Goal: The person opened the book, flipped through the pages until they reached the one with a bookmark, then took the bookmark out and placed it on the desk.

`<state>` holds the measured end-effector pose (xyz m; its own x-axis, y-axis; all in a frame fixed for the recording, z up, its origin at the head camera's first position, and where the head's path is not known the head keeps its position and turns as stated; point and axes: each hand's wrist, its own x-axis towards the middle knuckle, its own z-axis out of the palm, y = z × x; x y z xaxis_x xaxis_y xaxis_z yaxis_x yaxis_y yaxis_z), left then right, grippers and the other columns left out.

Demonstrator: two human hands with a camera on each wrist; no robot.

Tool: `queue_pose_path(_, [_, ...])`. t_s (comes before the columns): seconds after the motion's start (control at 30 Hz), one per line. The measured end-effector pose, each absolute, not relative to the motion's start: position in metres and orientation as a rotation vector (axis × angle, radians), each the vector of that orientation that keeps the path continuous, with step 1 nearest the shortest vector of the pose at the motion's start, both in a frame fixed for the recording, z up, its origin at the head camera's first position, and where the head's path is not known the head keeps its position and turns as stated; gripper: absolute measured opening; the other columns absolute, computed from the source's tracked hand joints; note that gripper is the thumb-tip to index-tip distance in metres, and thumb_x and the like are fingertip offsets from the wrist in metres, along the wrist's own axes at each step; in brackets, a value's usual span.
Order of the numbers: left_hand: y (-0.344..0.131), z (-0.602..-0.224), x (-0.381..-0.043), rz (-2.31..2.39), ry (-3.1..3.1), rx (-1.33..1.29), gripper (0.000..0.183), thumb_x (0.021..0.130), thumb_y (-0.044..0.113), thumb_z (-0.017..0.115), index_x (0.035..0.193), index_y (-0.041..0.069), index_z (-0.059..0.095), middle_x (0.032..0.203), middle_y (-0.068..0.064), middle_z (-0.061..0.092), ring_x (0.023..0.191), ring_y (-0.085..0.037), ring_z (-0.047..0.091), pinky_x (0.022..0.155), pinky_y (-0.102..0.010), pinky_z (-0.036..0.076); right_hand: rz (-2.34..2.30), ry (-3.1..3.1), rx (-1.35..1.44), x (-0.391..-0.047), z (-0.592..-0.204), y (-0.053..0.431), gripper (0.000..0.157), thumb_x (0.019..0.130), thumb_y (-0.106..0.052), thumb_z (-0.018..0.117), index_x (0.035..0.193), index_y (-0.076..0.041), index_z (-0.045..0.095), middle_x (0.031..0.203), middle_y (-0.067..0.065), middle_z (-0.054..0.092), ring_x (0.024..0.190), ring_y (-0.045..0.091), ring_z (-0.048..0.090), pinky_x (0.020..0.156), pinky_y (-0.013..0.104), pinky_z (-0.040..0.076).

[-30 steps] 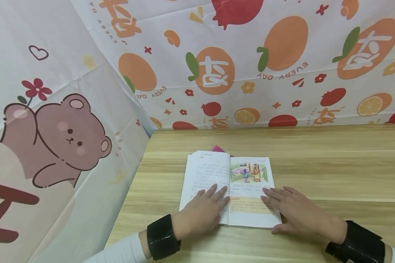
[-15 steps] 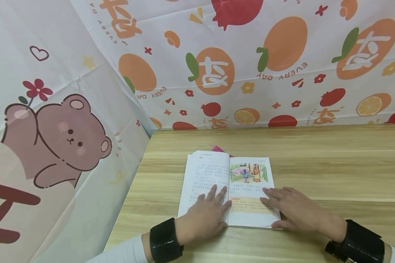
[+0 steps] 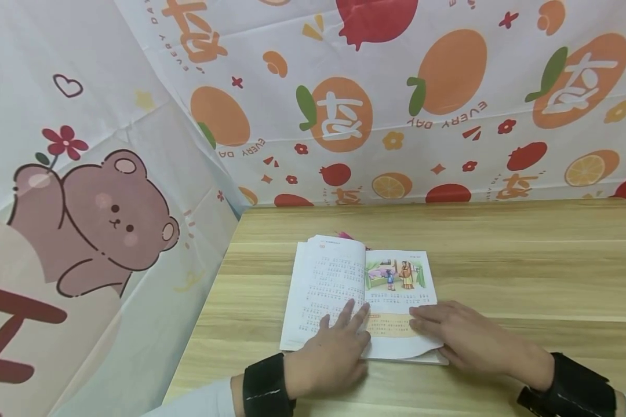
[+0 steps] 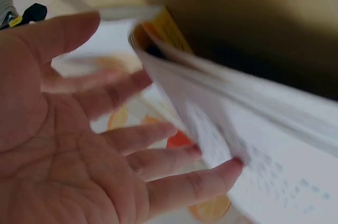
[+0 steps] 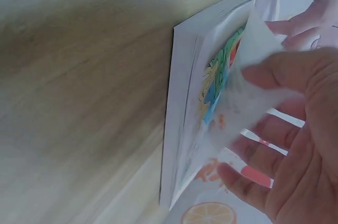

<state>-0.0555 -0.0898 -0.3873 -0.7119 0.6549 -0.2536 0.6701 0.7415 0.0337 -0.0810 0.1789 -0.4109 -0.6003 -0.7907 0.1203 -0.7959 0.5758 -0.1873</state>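
Observation:
An open book (image 3: 328, 278) lies on the wooden table, with text on its left page and a colour illustration above text on the right. My left hand (image 3: 334, 353) has its fingers spread and fairly straight, their tips touching the left page beside the spine. At the lower right corner, my right hand (image 3: 469, 336) holds the right page (image 5: 243, 102) between thumb and fingers. That page is lifted and curved, and a coloured picture (image 5: 216, 76) shows beneath it in the right wrist view. The right thumb is hidden in the head view.
A pink tassel (image 3: 344, 235) sticks out past the book's top edge. The wooden table (image 3: 532, 260) extends to the right of the book. Printed cloth with fruit (image 3: 341, 116) hangs behind, and cloth with a bear (image 3: 120, 214) hangs at the left.
My right hand has raised the lower right corner of the right page, which lay flat before. My left hand has slid slightly toward me and to the right.

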Motion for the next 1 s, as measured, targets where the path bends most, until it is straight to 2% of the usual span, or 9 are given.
queue_pose_path(0.13, [-0.084, -0.398, -0.057, -0.031, 2.756, 1.071, 0.057, 0.086, 0.051, 0.045, 0.121, 0.005, 0.048, 0.148, -0.017, 0.024, 0.132, -0.034, 0.012, 0.087, -0.062, 0.042, 0.272, -2.7, 1.376, -0.082, -0.403, 0.175, 0.049, 0.077, -0.011, 0.063, 0.125, -0.012, 0.054, 0.132, 0.007, 0.052, 0.12, 0.018, 0.04, 0.096, 0.046, 0.041])
queue_pose_path(0.27, [-0.078, -0.407, -0.061, -0.022, 2.862, 1.053, 0.064, 0.084, 0.059, 0.042, 0.117, 0.005, 0.049, 0.144, -0.02, 0.031, 0.13, -0.037, 0.019, 0.085, -0.061, 0.044, 0.153, -2.548, 1.409, -0.082, -0.394, 0.166, 0.065, 0.071, -0.007, 0.066, 0.132, -0.008, 0.045, 0.137, 0.008, 0.046, 0.125, 0.02, 0.033, 0.099, 0.047, 0.035])
queue_pose_path(0.37, [-0.073, -0.409, -0.064, -0.06, 2.933, 1.048, 0.059, 0.083, 0.054, 0.048, 0.115, 0.005, 0.048, 0.142, -0.022, 0.033, 0.126, -0.04, 0.027, 0.082, -0.058, 0.047, 0.143, -2.404, 1.424, -0.082, -0.39, 0.159, 0.069, 0.072, -0.008, 0.062, 0.136, -0.007, 0.037, 0.141, 0.011, 0.04, 0.128, 0.025, 0.029, 0.1, 0.047, 0.029])
queue_pose_path(0.43, [-0.071, -0.407, -0.065, -0.062, 2.979, 1.021, 0.06, 0.082, 0.044, 0.052, 0.126, 0.004, 0.041, 0.145, -0.023, 0.026, 0.124, -0.04, 0.029, 0.082, -0.056, 0.048, 0.17, -2.36, 1.386, -0.083, -0.388, 0.157, 0.061, 0.081, -0.016, 0.054, 0.138, -0.007, 0.034, 0.143, 0.013, 0.036, 0.129, 0.027, 0.027, 0.105, 0.045, 0.023])
queue_pose_path(0.57, [-0.073, -0.396, -0.065, 0.027, 3.081, 0.984, 0.088, 0.077, 0.029, 0.059, 0.145, 0.011, 0.006, 0.151, -0.021, -0.002, 0.128, -0.039, 0.022, 0.087, -0.058, 0.044, 0.18, -2.452, 1.242, -0.086, -0.388, 0.164, 0.055, 0.094, -0.038, 0.034, 0.141, -0.008, 0.027, 0.147, 0.015, 0.028, 0.131, 0.029, 0.02, 0.111, 0.041, 0.012])
queue_pose_path(0.67, [-0.079, -0.386, -0.062, 0.009, 3.181, 1.066, 0.102, 0.073, 0.025, 0.066, 0.145, 0.018, -0.007, 0.151, -0.018, -0.013, 0.132, -0.038, 0.009, 0.092, -0.061, 0.038, 0.142, -2.546, 1.196, -0.088, -0.392, 0.174, 0.061, 0.091, -0.04, 0.042, 0.14, -0.007, 0.029, 0.146, 0.016, 0.028, 0.132, 0.029, 0.018, 0.108, 0.047, 0.021])
queue_pose_path(0.73, [-0.083, -0.381, -0.061, -0.075, 3.235, 1.164, 0.104, 0.07, 0.023, 0.07, 0.146, 0.019, -0.001, 0.151, -0.018, -0.011, 0.133, -0.037, 0.002, 0.095, -0.063, 0.034, 0.143, -2.604, 1.205, -0.087, -0.395, 0.179, 0.065, 0.086, -0.039, 0.052, 0.139, -0.006, 0.032, 0.146, 0.016, 0.03, 0.131, 0.028, 0.019, 0.102, 0.052, 0.03])
queue_pose_path(0.83, [-0.089, -0.375, -0.061, -0.339, 3.275, 1.304, 0.084, 0.073, 0.02, 0.07, 0.142, 0.017, 0.024, 0.152, -0.017, 0.001, 0.133, -0.036, 0.0, 0.097, -0.062, 0.031, 0.186, -2.694, 1.229, -0.083, -0.401, 0.183, 0.064, 0.083, -0.038, 0.057, 0.136, -0.007, 0.037, 0.145, 0.015, 0.032, 0.13, 0.028, 0.023, 0.097, 0.057, 0.035])
queue_pose_path(1.0, [-0.098, -0.377, -0.064, -0.678, 3.203, 1.321, 0.027, 0.078, 0.021, 0.062, 0.103, 0.012, 0.061, 0.145, -0.015, 0.032, 0.131, -0.035, 0.016, 0.1, -0.06, 0.029, 0.283, -2.833, 1.263, -0.076, -0.41, 0.185, 0.059, 0.084, -0.04, 0.057, 0.133, -0.01, 0.044, 0.142, 0.014, 0.038, 0.128, 0.026, 0.029, 0.096, 0.057, 0.036])
